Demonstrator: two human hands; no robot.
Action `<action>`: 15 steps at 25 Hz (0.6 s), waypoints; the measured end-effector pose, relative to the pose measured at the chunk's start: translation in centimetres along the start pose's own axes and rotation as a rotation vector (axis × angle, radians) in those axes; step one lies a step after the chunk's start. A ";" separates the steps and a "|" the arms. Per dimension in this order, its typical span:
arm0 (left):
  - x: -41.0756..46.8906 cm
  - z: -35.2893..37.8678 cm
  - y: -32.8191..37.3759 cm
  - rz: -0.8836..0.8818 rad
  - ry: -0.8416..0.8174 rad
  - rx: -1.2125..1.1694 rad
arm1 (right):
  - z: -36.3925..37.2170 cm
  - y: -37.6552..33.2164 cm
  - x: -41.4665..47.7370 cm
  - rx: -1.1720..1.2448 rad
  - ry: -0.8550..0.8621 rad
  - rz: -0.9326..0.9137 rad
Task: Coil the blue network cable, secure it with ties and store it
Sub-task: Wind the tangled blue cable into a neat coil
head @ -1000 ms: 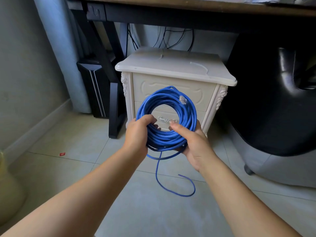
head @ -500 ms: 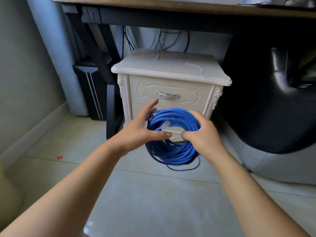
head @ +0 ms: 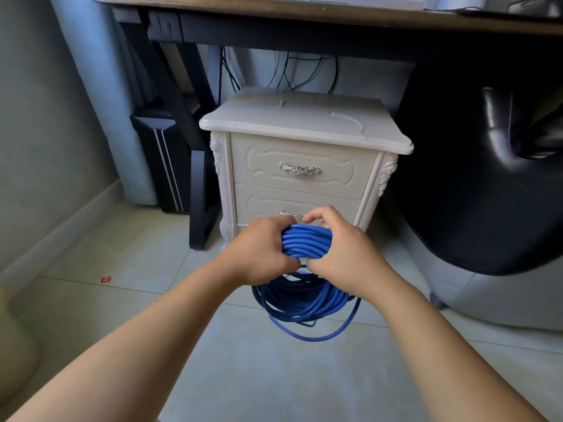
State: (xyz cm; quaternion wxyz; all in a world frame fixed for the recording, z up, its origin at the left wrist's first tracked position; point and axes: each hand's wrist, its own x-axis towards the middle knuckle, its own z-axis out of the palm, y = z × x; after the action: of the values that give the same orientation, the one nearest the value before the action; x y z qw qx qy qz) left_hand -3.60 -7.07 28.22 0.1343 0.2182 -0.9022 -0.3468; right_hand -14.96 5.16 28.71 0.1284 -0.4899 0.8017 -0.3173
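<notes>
Both grips are tight now: left hand and right hand curl round the top of the blue cable, lower centre of frame, loops dangling below. Moments ago that ring was held wide, so it looks bunched for tying.

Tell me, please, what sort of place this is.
Probably a home study or bedroom corner: a cream two-drawer bedside cabinet stands on tiled floor below a wooden desk with wires hanging behind, beside a black padded chair.
</notes>
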 end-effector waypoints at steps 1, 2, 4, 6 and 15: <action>0.1 -0.1 -0.1 -0.009 0.034 -0.062 | -0.3 0.0 0.0 0.078 0.019 0.014; 0.2 -0.2 -0.1 -0.039 0.063 -0.151 | -0.6 0.2 0.1 0.167 0.033 0.028; 0.2 -0.3 -0.2 -0.124 0.114 -0.325 | -1.2 0.9 0.3 0.378 0.022 0.059; 0.2 -0.6 -0.3 -0.188 0.162 -0.459 | -1.2 1.7 0.6 0.592 -0.003 0.103; 0.7 -0.2 -0.3 -0.399 0.323 -0.883 | 1.1 1.8 1.3 1.000 0.292 0.184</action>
State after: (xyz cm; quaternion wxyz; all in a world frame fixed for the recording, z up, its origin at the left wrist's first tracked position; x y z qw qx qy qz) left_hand -4.02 -7.67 28.21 0.2828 0.3596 -0.5781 -0.6757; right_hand -16.26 4.19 26.82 0.2610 -0.2471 0.6015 -0.7134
